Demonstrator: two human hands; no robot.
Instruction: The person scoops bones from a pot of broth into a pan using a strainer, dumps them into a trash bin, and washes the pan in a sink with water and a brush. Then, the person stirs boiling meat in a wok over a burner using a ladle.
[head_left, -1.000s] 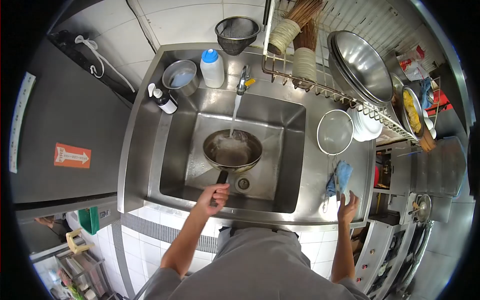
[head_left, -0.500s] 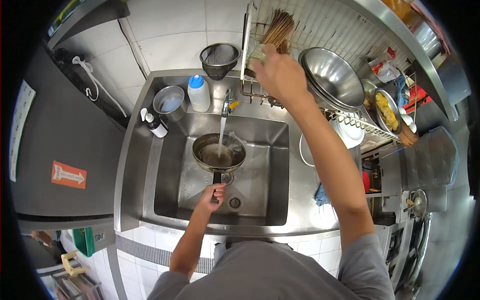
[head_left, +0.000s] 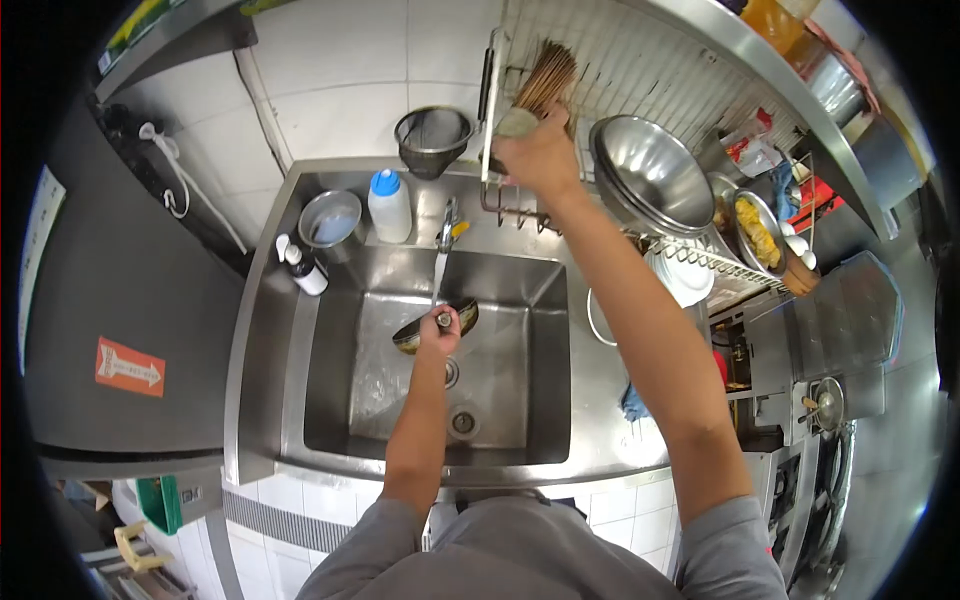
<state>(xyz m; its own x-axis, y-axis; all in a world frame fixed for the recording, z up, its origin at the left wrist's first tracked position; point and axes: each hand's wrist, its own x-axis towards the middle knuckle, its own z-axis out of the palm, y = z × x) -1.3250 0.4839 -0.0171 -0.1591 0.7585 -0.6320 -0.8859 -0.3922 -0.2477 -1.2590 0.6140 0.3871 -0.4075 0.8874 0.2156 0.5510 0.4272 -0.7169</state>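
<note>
My left hand [head_left: 440, 332] is closed round the handle of a frying pan [head_left: 408, 336], which is tipped over in the sink so that mostly its rim and side show. Water from the tap [head_left: 447, 225] runs down just behind the hand onto the pan. Up in the wire rack [head_left: 492, 110], my right hand [head_left: 540, 155] has its fingers curled against a pale round object [head_left: 517, 122] whose kind I cannot make out. A bundle of thin bamboo sticks [head_left: 548, 75] rises directly behind those fingers. Its lower end is hidden.
Steel bowls [head_left: 660, 170] are stacked in the rack to the right. Behind the sink [head_left: 330, 390] stand a blue-capped white bottle [head_left: 390, 205], a metal pot [head_left: 331, 222] and a pump bottle [head_left: 302, 268]. A mesh strainer [head_left: 433, 140] hangs on the wall.
My left hand has raised the pan's handle and tipped the pan, moving slightly away from me. My right hand has lowered a little within the rack, by the pale object and sticks.
</note>
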